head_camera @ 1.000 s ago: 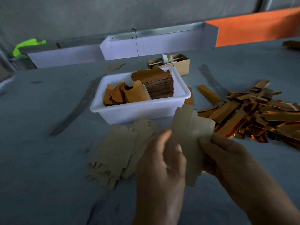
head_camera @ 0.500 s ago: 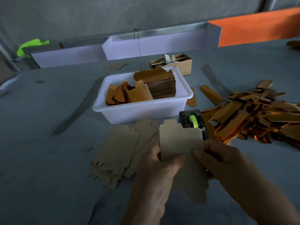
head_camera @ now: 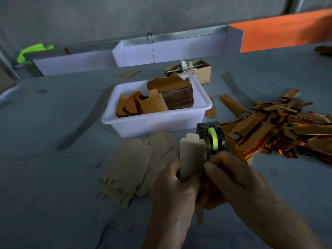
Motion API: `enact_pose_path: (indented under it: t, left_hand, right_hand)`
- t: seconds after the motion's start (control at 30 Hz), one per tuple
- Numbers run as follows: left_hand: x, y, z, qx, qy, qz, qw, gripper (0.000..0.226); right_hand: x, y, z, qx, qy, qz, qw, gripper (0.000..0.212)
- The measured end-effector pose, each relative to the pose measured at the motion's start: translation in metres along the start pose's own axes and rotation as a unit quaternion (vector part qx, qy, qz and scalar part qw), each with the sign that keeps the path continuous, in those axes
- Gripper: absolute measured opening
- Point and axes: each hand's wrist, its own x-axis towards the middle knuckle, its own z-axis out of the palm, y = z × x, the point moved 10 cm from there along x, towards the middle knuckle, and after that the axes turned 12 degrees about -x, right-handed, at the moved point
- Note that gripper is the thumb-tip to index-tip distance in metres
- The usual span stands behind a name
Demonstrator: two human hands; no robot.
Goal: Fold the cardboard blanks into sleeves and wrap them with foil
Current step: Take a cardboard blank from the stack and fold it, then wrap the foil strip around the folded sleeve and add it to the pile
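**Head view: blank closing into a sleeve over the near bench**

Head camera shows the cardboard blank (head_camera: 191,159) now doubled over on itself, where a second ago it was spread flat and wide between the hands. It stands upright, narrow, tabbed end up, just above the near middle of the bench (head_camera: 53,194). To my eye the folding step is nearly done and the foil wrap comes next.

The left hand (head_camera: 175,191) has its fingers curled round the blank's lower left edge. The right hand (head_camera: 233,177) pinches the right edge, thumb forward.

Just behind the blank sits a tape dispenser (head_camera: 212,138) with a green roll, newly uncovered since the blank narrowed. Far of that is the white tub (head_camera: 154,121) of copper-coloured foil pieces. A fan of flat blanks (head_camera: 133,166) lies to the left, touching nothing in the hands. A heap of wrapped sleeves (head_camera: 280,130) spreads to the right.

Open room lies near and left, and near right below the heap; the dispenser crowds the far side, so any reach for foil should probably go round it.
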Motion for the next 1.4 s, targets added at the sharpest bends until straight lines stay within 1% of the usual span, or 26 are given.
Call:
enact_pose_path:
  t: [0.07,0.17,0.23,0.27,0.3,0.37,0.4,0.43,0.47,0.5,0.57,0.63,0.7,0.77,0.83,0.9,0.93,1.0,1.07,1.1,1.13,1.17,1.27,1.3,1.37,1.4]
  left_hand:
    - [-0.002,0.001,0.006,-0.019,-0.034,-0.014,0.999,0.013]
    - [-0.005,0.005,0.013,-0.018,-0.099,-0.011,0.995,0.017]
    - [-0.005,0.010,0.012,-0.005,-0.104,0.007,0.995,0.016]
    - [-0.005,0.009,0.011,-0.006,-0.100,0.005,0.995,0.018]
    - [-0.005,0.008,0.010,-0.012,-0.099,-0.005,0.995,0.020]
    - [-0.005,0.005,0.011,-0.023,-0.103,-0.031,0.994,0.022]
    - [-0.006,0.003,0.012,-0.027,-0.105,-0.044,0.993,0.021]
    - [-0.007,0.001,0.012,-0.031,-0.109,-0.055,0.992,0.019]
    - [-0.007,-0.001,0.013,-0.030,-0.114,-0.060,0.991,0.017]
    - [-0.008,-0.001,0.013,-0.023,-0.117,-0.059,0.991,0.015]
    - [-0.007,-0.001,0.011,-0.014,-0.101,-0.054,0.993,0.009]
    - [-0.006,-0.001,0.005,-0.029,-0.061,-0.055,0.996,0.007]
    - [-0.005,0.001,0.001,-0.025,-0.030,-0.033,0.999,0.006]
    - [-0.005,0.007,-0.002,-0.007,-0.008,0.004,1.000,0.012]
    - [-0.007,0.013,-0.005,0.011,0.018,0.041,0.999,0.017]
    - [-0.011,0.020,-0.005,0.056,0.047,0.095,0.993,0.017]
    - [-0.015,0.027,-0.004,0.106,0.064,0.142,0.982,0.018]
    - [-0.025,0.045,0.009,0.248,0.077,0.244,0.934,0.018]
    - [-0.031,0.049,0.031,0.402,0.056,0.287,0.868,0.027]
    - [-0.035,0.049,0.039,0.458,0.057,0.304,0.834,0.032]
    - [-0.037,0.051,0.044,0.495,0.067,0.309,0.809,0.033]
    - [-0.035,0.050,0.048,0.518,0.061,0.291,0.802,0.035]
    - [-0.032,0.029,0.062,0.568,-0.015,0.220,0.793,0.047]
    - [-0.034,0.030,0.063,0.568,-0.011,0.227,0.791,0.047]
    - [-0.039,0.041,0.064,0.535,0.012,0.274,0.799,0.042]
    - [-0.042,0.045,0.063,0.516,0.022,0.294,0.805,0.040]
  right_hand:
    - [0.002,0.006,0.002,0.020,-0.001,0.013,1.000,0.036]
    - [0.003,0.012,0.000,0.010,-0.004,0.021,1.000,0.018]
    - [0.002,0.011,0.000,0.009,-0.011,0.025,1.000,0.009]
    - [0.001,0.009,0.000,-0.001,-0.012,0.024,1.000,0.010]
    - [0.000,0.006,-0.003,-0.024,0.001,0.021,0.999,0.017]
    - [-0.003,0.003,-0.020,-0.077,0.076,0.022,0.994,0.034]
    - [-0.004,0.004,-0.031,-0.096,0.119,0.028,0.988,0.038]
    - [-0.006,0.004,-0.038,-0.111,0.143,0.034,0.983,0.040]
    - [-0.005,0.005,-0.038,-0.117,0.140,0.040,0.982,0.039]
    - [-0.004,0.007,-0.034,-0.110,0.116,0.045,0.986,0.034]
    - [-0.001,0.013,-0.022,-0.047,0.065,0.057,0.995,0.015]
    - [-0.001,0.019,-0.017,0.028,0.054,0.073,0.996,0.006]
    - [0.000,0.025,-0.015,0.069,0.059,0.085,0.992,0.005]
    - [0.001,0.029,-0.016,0.084,0.073,0.092,0.989,0.006]
    - [0.001,0.030,-0.018,0.078,0.092,0.095,0.988,0.011]
    - [0.000,0.029,-0.021,0.052,0.116,0.094,0.987,0.005]
    - [-0.001,0.027,-0.022,0.037,0.128,0.090,0.987,0.007]
    - [-0.003,0.021,-0.025,0.014,0.148,0.081,0.986,0.024]
    - [-0.004,0.018,-0.027,0.004,0.165,0.080,0.983,0.029]
    - [-0.005,0.017,-0.028,0.004,0.168,0.082,0.982,0.028]
    - [-0.005,0.017,-0.028,0.006,0.169,0.083,0.982,0.026]
    - [-0.006,0.017,-0.028,0.009,0.167,0.086,0.982,0.025]
    - [-0.005,0.024,-0.027,0.033,0.153,0.103,0.982,0.022]
    - [-0.004,0.024,-0.026,0.042,0.144,0.106,0.983,0.027]
    - [-0.002,0.022,-0.026,0.030,0.132,0.102,0.986,0.041]
    - [-0.002,0.020,-0.028,0.017,0.134,0.099,0.986,0.042]
